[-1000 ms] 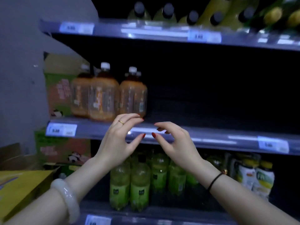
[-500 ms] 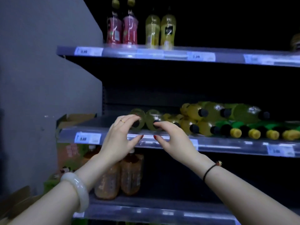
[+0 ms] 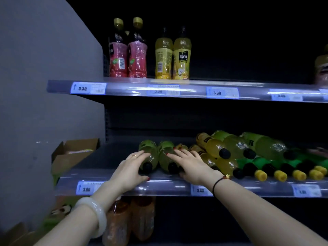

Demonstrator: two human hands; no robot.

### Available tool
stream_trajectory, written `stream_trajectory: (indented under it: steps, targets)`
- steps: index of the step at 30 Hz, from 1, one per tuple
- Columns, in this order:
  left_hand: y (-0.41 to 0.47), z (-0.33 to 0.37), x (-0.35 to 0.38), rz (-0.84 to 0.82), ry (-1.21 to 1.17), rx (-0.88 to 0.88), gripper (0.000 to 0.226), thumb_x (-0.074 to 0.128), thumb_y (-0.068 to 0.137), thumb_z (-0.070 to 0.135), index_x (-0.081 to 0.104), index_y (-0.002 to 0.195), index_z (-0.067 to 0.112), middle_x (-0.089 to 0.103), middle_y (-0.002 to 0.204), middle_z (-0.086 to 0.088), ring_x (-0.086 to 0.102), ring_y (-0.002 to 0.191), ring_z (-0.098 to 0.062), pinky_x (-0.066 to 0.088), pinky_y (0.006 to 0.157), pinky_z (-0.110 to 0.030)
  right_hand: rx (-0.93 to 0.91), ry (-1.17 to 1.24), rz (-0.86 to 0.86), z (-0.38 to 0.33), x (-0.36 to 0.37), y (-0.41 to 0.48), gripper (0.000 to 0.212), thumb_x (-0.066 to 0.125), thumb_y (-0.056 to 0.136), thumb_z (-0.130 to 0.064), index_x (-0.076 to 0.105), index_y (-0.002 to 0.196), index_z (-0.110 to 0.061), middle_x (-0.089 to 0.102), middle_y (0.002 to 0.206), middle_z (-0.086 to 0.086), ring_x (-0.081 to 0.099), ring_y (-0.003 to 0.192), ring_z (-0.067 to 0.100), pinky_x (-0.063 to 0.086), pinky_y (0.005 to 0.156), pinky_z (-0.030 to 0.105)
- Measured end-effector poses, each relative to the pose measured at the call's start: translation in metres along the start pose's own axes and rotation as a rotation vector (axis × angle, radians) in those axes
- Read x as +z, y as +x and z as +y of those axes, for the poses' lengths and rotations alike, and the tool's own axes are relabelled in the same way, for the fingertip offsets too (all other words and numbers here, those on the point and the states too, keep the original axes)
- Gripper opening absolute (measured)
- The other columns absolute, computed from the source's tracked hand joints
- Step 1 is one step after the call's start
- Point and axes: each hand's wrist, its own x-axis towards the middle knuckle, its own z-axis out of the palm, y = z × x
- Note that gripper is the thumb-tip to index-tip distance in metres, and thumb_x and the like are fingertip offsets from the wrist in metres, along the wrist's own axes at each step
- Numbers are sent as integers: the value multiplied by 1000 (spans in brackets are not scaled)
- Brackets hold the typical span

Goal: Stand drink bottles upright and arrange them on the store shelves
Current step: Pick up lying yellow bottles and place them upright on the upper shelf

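Observation:
Two green bottles lie on their sides on the middle shelf [image 3: 168, 188], black caps toward me. My left hand [image 3: 130, 168] curls around the left green bottle [image 3: 150, 154], fingers on top and thumb under its cap end. My right hand [image 3: 192, 166] lies over the right green bottle [image 3: 164, 157], fingers curled on it and thumb hidden. To the right, several yellow bottles [image 3: 213, 148] lie piled on their sides, and beyond them green bottles with yellow caps [image 3: 261, 174].
The upper shelf [image 3: 124, 87] holds upright red bottles [image 3: 119, 57] and yellow bottles [image 3: 164, 55], with dark bare room to their right. Orange bottles [image 3: 117, 222] stand on the shelf below. A grey wall [image 3: 44, 86] and an open cardboard box [image 3: 74, 151] border the left.
My view has risen from the lower shelves to the middle one. Both hands, held apart in the air before, have moved forward onto the two lying green bottles.

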Motion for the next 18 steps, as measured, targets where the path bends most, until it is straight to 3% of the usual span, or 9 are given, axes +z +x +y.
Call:
stream_trajectory:
  steps: [7,12,15,18]
  targets:
    - [25,-12,7,-177,-53,4,90,77,74,38,23,147,43,9,160,-4,9,147,-20,29,115,-38,-48,-77,-24,9,3,23,84,62,89,-29,6,150,-41,6,161,4,5,148,29,5,117,50]
    - [20,-9,4,-161,22,51,75,68,83,41,27,145,44,11,159,-6,9,146,-21,29,113,-35,-59,-37,-13,10,9,18,76,56,94,-31,6,150,-42,2,162,5,4,148,27,2,116,56]
    - [16,-9,1,-123,140,73,69,62,85,48,29,145,43,18,158,-9,19,143,-25,32,111,-37,-71,-13,23,7,10,12,70,51,96,-29,8,150,-41,7,160,7,9,147,27,2,113,61]
    - [18,-7,-11,26,78,65,63,60,84,53,38,141,40,34,152,-5,34,135,-24,34,107,-37,-50,231,134,6,1,15,58,49,96,-37,20,146,-43,23,154,7,20,144,24,5,112,62]
